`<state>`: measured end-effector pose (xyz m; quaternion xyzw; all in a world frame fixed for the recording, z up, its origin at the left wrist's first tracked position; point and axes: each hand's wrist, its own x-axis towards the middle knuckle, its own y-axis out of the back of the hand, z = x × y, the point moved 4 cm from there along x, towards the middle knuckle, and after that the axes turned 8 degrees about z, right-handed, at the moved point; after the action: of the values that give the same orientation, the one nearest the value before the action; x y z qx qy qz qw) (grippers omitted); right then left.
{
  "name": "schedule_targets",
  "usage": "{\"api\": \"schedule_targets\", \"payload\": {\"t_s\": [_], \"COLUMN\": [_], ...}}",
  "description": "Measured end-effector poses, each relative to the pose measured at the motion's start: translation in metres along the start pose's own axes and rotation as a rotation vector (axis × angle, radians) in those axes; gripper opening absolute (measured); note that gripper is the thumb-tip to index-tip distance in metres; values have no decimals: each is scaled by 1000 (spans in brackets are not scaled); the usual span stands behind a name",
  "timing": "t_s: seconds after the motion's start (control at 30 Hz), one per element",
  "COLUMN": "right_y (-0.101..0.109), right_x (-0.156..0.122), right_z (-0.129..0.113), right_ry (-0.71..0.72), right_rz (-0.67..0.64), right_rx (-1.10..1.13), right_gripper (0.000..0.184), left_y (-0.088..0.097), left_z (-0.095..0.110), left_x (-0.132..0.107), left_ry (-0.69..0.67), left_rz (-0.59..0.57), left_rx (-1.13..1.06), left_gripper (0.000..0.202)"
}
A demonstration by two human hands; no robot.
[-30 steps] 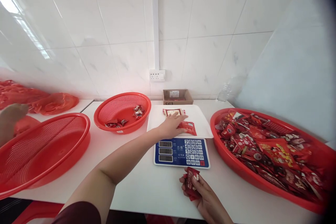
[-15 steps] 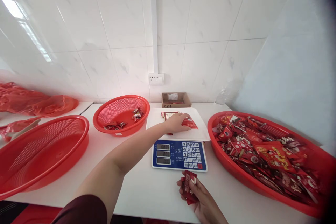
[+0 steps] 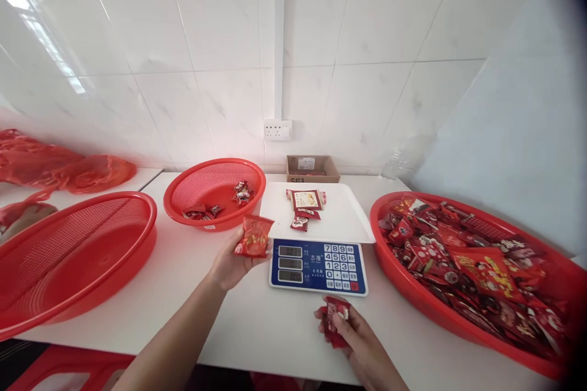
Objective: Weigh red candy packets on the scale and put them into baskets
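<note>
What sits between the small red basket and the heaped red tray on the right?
The scale, a few packets on its white pan; head view.

You had a cardboard box (image 3: 313, 168) at the wall, under a socket (image 3: 277, 129). Far left: large red mesh basket (image 3: 94, 280), red plastic bags (image 3: 68, 169) behind it.

Red crinkled snack packet (image 3: 254, 236), upright, in air just left of scale (image 3: 317, 266); small red packets (image 3: 334, 319) bunched together just before scale.

Packets (image 3: 305, 208) are lying on the scale (image 3: 318, 266), with the small basket (image 3: 215, 166) sitting at ten o'clock, the full basket (image 3: 413, 294) at three and the box (image 3: 313, 168) at twelve.
</note>
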<state>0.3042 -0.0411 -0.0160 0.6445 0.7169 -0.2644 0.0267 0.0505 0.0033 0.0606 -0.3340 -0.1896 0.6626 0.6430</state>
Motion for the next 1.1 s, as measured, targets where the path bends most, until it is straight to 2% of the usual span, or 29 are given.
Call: {"api": "schedule_targets", "payload": {"t_s": [0.1,0.17,0.27,0.37,0.47,0.57,0.77,0.93,1.1], "right_y": [1,-2,-11,-31,-49,-55,-54,-61,-59], "right_x": [8,20,47,75,97,106,115,122,110], "right_z": [-37,-70,-120,-149,-155,-153,-159,-158,-155], "right_ry": [178,314,564,752,754,668,692,690,709], "right_rz": [73,126,264,346,332,312,330,277,299], "right_rx": [-142,-262,-572,-926,-1132,-1181,-1027,-976,-846], "right_gripper": [53,55,52,41,41,52,48,58,64], "left_y": [45,63,74,72,69,70,71,68,67], "left_z": [-19,-29,-34,-33,-34,-36,-37,-38,-37], "left_x": [-28,-42,-51,-49,-46,-47,-49,-49,-49], "left_ry": [90,135,139,118,121,122,123,129,113], "left_rz": [92,156,193,189,146,105,72,42,37], "left_rx": [-3,4,14,12,9,12,-3,19,17], "left_gripper": [36,34,31,33,34,34,33,31,32]}}
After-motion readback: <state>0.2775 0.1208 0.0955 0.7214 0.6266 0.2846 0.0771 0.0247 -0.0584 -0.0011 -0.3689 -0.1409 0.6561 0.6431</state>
